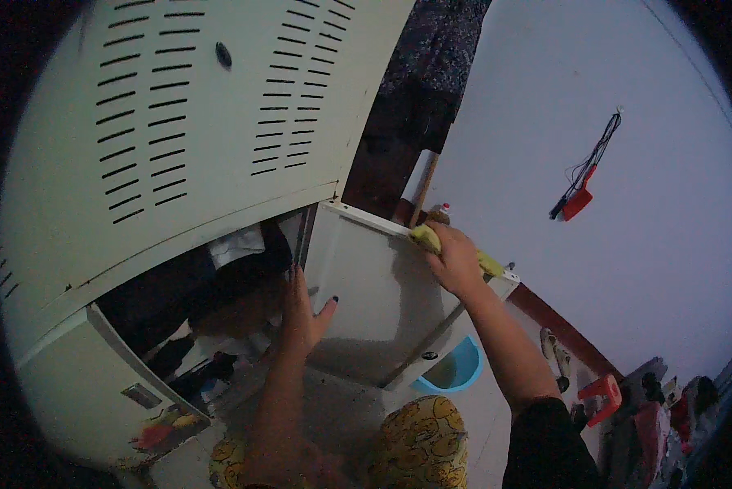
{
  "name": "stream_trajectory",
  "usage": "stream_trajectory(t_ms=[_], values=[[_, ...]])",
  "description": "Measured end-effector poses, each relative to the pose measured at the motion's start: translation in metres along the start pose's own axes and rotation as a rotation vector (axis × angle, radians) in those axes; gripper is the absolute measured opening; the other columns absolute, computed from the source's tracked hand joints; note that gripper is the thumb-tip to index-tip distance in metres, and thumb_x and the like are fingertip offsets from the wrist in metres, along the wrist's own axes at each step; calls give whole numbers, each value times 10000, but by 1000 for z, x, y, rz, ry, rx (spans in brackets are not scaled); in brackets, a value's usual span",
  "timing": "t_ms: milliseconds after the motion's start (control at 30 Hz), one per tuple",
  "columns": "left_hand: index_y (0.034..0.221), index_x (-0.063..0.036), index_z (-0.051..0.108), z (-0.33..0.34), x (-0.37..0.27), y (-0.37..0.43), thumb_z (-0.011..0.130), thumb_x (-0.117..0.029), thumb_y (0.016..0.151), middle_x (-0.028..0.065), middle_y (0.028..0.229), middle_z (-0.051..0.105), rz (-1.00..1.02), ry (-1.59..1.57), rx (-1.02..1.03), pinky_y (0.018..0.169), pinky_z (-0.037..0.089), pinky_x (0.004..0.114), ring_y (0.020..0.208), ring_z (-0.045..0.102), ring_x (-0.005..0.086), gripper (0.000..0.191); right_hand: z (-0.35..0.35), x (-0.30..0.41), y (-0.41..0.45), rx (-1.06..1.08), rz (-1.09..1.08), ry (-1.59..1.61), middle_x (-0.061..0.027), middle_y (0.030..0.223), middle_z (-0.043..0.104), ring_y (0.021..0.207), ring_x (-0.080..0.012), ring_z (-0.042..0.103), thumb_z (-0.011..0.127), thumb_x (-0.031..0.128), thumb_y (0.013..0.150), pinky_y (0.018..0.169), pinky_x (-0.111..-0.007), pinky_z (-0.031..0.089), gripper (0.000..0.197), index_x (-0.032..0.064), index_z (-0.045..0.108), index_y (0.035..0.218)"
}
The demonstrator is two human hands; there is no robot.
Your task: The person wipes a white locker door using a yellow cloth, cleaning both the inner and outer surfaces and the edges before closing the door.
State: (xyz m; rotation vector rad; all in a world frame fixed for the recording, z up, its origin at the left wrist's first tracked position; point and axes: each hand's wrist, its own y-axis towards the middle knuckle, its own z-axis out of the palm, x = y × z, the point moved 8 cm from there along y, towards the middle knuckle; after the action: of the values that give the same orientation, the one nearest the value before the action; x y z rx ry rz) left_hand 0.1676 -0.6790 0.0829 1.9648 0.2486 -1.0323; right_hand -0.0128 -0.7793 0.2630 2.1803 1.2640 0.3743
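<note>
My right hand (pixel 458 260) is closed on a yellow cloth (pixel 426 238), which lies against the top edge of an open cabinet door (pixel 366 275). The cloth also shows past the far side of my hand, along that edge. My left hand (pixel 305 312) has its fingers extended and thumb apart, near the hinge side of the same door by the cabinet opening; whether it touches the door I cannot tell. Inside the pale metal cabinet (pixel 231 140) are dark and white items, probably fabric, in shadow.
A second open door (pixel 85 379) is at the lower left. A light blue basin (pixel 473 367) stands on the floor behind the near door. A red dustpan-shaped item (pixel 579 203) hangs on the wall (pixel 525 122). Shoes and a red plastic item (pixel 604 397) lie at the lower right.
</note>
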Motion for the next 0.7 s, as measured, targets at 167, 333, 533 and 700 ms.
stream_trajectory(t_ms=[167, 333, 533, 700], values=[[1250, 63, 179, 12, 26, 19, 623, -215, 693, 281, 1237, 286, -139, -240, 7, 949, 257, 378, 1147, 300, 386, 764, 41, 42, 37, 87, -130, -156, -170, 974, 499, 915, -319, 473, 494, 327, 742, 760, -422, 382, 463, 55, 427, 1111], [1252, 66, 163, 23, 18, 25, 622, -225, 689, 283, 1244, 275, -116, -171, -1, 935, 279, 373, 1142, 311, 383, 782, 75, 64, 74, 169, -131, -204, -161, 935, 505, 880, -305, 488, 464, 331, 765, 730, -420, 397, 420, 29, 450, 1057], [1252, 67, 163, 27, 11, 31, 623, -229, 682, 277, 1262, 247, -75, -33, -21, 946, 270, 367, 1158, 290, 374, 790, 97, 96, 101, 176, -168, -350, -147, 844, 535, 773, -305, 528, 474, 238, 753, 652, -401, 437, 316, 19, 473, 981], [1244, 68, 190, 28, 11, 39, 630, -223, 670, 272, 1262, 248, -50, -3, -58, 953, 263, 368, 1168, 274, 370, 779, 117, 101, 118, 532, -239, -472, -173, 766, 566, 747, -301, 558, 470, 217, 731, 641, -405, 447, 268, 0, 536, 873]])
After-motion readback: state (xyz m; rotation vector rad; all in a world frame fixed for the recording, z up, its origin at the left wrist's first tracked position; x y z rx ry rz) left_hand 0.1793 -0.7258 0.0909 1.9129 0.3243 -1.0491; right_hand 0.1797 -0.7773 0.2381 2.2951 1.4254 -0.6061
